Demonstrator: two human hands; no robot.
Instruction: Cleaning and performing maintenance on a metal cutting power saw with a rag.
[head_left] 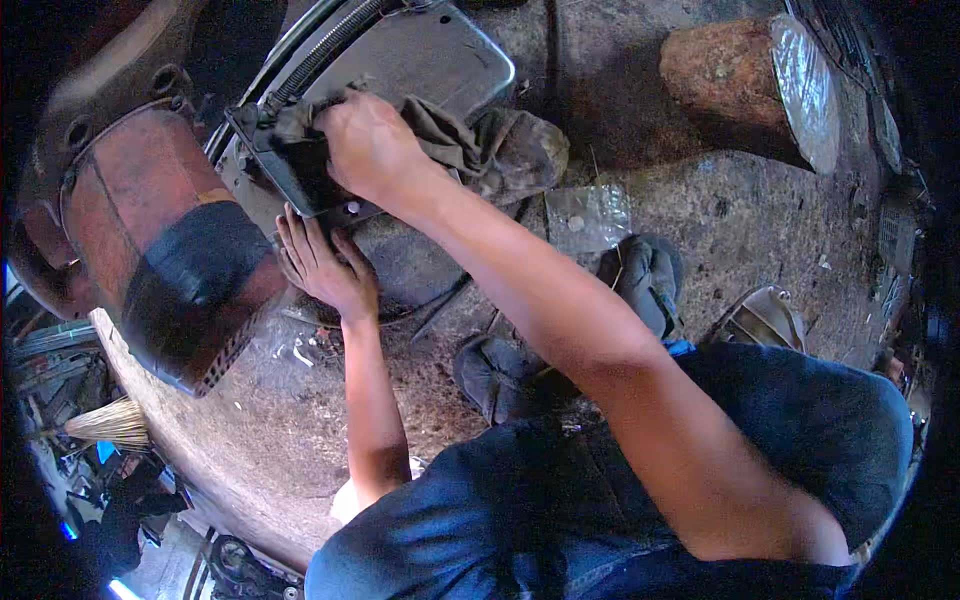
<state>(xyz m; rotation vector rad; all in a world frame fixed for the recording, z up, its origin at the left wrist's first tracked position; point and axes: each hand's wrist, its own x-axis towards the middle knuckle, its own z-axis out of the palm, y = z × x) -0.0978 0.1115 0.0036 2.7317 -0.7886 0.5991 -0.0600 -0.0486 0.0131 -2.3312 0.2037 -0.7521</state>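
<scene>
My right hand is closed in a fist around a dark, crumpled rag. It presses the rag onto a black metal bracket at the end of a machine frame. Part of the rag hangs to the right over the edge of a flat grey metal plate; its bunched end is hidden by my fist. Just below the bracket, my left hand lies with its fingers stretched out and spread. Its fingertips reach the bracket's lower edge. A long coil spring runs along the frame.
A red motor-like housing with a black band stands at left. A rusty cylinder with a shiny end lies at far right. A clear plastic bag, my dark shoes and a ribbed metal piece are on the stained floor.
</scene>
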